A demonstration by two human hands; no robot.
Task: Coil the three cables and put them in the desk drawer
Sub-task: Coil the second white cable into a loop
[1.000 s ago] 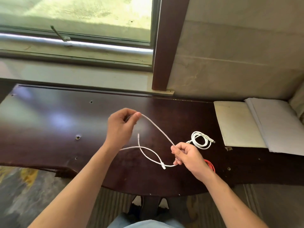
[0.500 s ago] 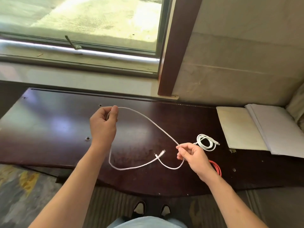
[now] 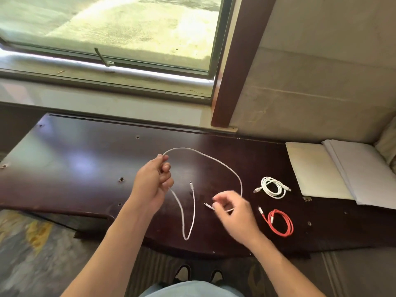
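Observation:
A long white cable [image 3: 216, 160] runs in one big loose loop between my hands above the dark wooden desk [image 3: 75, 166]. My left hand [image 3: 153, 182] grips it in a fist; a hanging bend drops below that hand toward the desk's front edge, with one plug end pointing up. My right hand [image 3: 232, 207], blurred, pinches the cable near its other plug. A coiled white cable [image 3: 273, 187] lies on the desk right of my right hand. A coiled red cable [image 3: 279, 224] lies just in front of it. No drawer shows.
An open notebook [image 3: 334, 174] lies at the desk's right end. A window and sill run behind the desk, with a dark wooden post [image 3: 235, 82] at its right. My shoes [image 3: 199, 275] show on the floor below the front edge.
My left hand slid along the white cable and swung left and back, so the cable opened into a wider loop. My right hand dropped lower near the plug. The red coil came fully into sight.

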